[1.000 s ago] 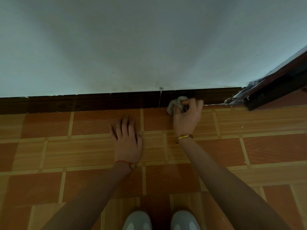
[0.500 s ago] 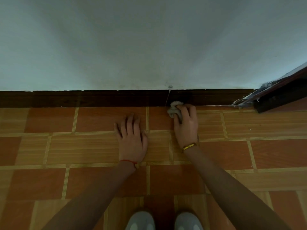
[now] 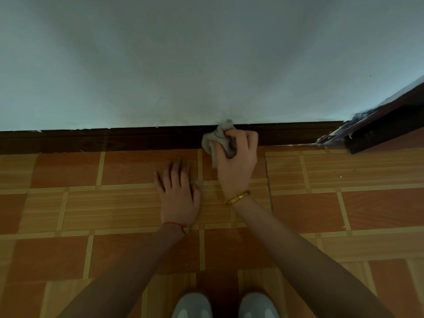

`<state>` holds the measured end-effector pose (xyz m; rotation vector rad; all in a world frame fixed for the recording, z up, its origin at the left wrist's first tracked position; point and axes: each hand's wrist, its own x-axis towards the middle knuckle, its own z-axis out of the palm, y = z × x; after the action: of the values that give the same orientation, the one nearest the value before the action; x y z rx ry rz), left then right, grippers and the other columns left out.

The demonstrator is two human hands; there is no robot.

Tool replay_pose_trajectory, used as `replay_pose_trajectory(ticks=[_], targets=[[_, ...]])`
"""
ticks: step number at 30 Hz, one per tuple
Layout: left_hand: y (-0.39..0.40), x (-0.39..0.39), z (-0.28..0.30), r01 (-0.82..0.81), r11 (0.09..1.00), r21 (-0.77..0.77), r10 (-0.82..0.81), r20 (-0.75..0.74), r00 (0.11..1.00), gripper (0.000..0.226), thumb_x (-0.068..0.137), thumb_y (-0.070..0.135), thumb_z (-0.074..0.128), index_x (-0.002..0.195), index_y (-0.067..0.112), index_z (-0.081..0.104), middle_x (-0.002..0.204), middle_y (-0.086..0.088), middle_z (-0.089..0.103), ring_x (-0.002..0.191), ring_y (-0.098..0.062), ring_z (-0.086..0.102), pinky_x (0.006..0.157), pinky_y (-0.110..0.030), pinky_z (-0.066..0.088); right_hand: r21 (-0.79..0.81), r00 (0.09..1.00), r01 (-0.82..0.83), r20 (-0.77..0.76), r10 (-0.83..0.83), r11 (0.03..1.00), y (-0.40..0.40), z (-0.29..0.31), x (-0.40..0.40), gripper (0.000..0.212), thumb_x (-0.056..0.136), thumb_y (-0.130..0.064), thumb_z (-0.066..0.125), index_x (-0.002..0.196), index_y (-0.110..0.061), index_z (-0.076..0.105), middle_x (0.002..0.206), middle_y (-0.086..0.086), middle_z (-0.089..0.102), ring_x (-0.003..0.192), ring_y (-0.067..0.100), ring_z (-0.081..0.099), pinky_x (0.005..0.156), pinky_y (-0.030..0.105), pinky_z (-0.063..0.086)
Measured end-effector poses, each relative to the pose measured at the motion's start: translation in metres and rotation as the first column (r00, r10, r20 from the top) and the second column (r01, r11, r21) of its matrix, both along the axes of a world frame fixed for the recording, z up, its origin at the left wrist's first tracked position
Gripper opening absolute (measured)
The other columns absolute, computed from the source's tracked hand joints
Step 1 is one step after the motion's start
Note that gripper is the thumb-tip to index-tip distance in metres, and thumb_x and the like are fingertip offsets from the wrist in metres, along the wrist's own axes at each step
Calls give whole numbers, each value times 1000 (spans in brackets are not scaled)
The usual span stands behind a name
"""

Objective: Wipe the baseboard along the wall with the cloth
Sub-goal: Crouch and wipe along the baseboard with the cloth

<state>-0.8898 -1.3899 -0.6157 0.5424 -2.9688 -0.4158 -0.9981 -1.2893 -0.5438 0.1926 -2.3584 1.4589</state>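
A crumpled grey cloth [image 3: 218, 141] is gripped in the curled fingers of the right hand [image 3: 237, 166] and is held against the dark baseboard [image 3: 114, 140], at its upper edge where the pale wall [image 3: 206, 60] begins. The left hand [image 3: 177, 196] is laid flat on the tiled floor [image 3: 344, 203], fingers straight and slightly spread, just beside and nearer than the right hand. A dark door frame [image 3: 378, 125] is seen well to the right of the right hand.

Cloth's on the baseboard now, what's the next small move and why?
Probably slide the right hand with the cloth leftward along the baseboard: a long dark stretch lies that way, while the left hand braces flat on the floor.
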Motion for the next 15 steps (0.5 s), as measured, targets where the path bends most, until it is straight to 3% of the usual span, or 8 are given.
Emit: replay_pose_trajectory(ticks=[4, 10, 13, 15], targets=[[0, 0, 0, 0, 1000, 19, 0, -12, 1000, 55, 95, 35, 38, 144, 10, 44, 153, -14, 41, 143, -38, 32, 119, -65, 14, -20, 999, -29, -27, 28, 999, -1, 9, -2, 24, 75, -4, 78, 96, -3, 65, 101, 10, 49, 85, 10, 52, 71, 10, 44], [0, 0, 0, -1, 1000, 13, 1, 4, 1000, 54, 95, 34, 40, 144, 10, 44, 153, -13, 41, 143, -37, 33, 119, -65, 14, 55, 988, 151, -17, -150, 987, 42, -5, -12, 25, 76, 0, 76, 98, -2, 65, 102, 13, 51, 87, 2, 46, 74, 3, 40], [1, 0, 1, 0, 1000, 9, 0, 14, 1000, 55, 95, 34, 40, 144, 10, 44, 153, -13, 41, 144, -37, 33, 118, -65, 15, 203, 1000, 17, -6, -16, 979, 49, -22, -11, 27, 77, 2, 74, 102, -2, 64, 107, 16, 51, 94, 2, 45, 80, 4, 43], [1, -1, 1, -6, 1000, 4, 6, 15, 1000, 54, 95, 33, 41, 144, 9, 45, 153, -13, 41, 143, -37, 34, 118, -65, 16, 280, 996, -82, 42, 74, 956, 44, -34, -6, 28, 78, 2, 73, 104, -3, 64, 110, 15, 52, 96, 12, 51, 81, 20, 51]])
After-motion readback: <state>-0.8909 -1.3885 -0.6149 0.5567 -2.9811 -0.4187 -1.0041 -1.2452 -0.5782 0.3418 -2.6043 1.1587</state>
